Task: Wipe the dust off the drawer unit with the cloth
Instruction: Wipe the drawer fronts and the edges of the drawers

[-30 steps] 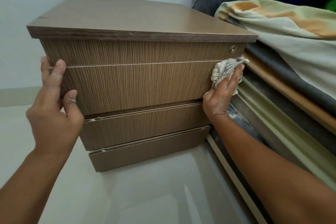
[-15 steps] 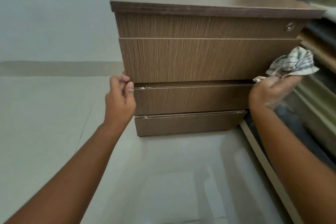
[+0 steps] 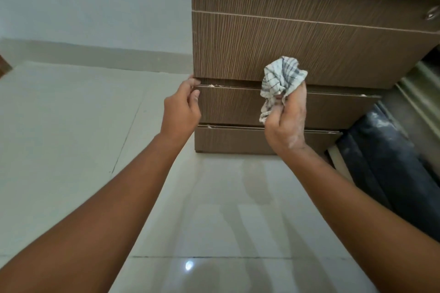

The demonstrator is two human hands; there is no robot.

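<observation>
Left hand curled narrow, fingertips hooked on the left corner of the gap above the middle drawer, holding nothing loose. To its right, at about the same height, right hand closed around a bunched checked cloth, most of the wad sticking out above the fingers, in front of the drawer fronts; contact with the wood unclear. Pale dust on the back of that hand. Drawer unit standing on the tiled floor, behind both hands. Task judged midway: broad fronts look clean, but pale crumbs line the top edges of the middle drawer and bottom drawer, just right of the left hand. Those ledges likely left to wipe.
</observation>
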